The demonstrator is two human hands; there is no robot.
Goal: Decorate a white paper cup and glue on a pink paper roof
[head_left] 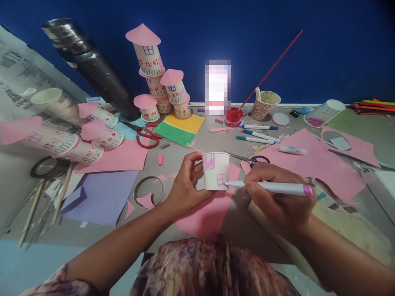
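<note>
My left hand (pixel 184 183) is wrapped round a small white paper cup (pixel 216 170), held upside down above the table. The cup carries a pink door shape and a small pink window drawing. My right hand (pixel 275 193) grips a white marker with a pink cap end (pixel 271 188); its tip touches the cup beside the window. A pink paper sheet (pixel 203 216) lies under both hands.
Finished cup houses with pink cone roofs stand stacked at the back (pixel 157 74) and lie at the left (pixel 55 142). Red scissors (pixel 147 137), markers (pixel 257 133), a red paint pot (pixel 233 116), a patterned cup with a brush (pixel 265 105), coloured papers (pixel 180 127) and tape rolls (pixel 46 166) cover the table.
</note>
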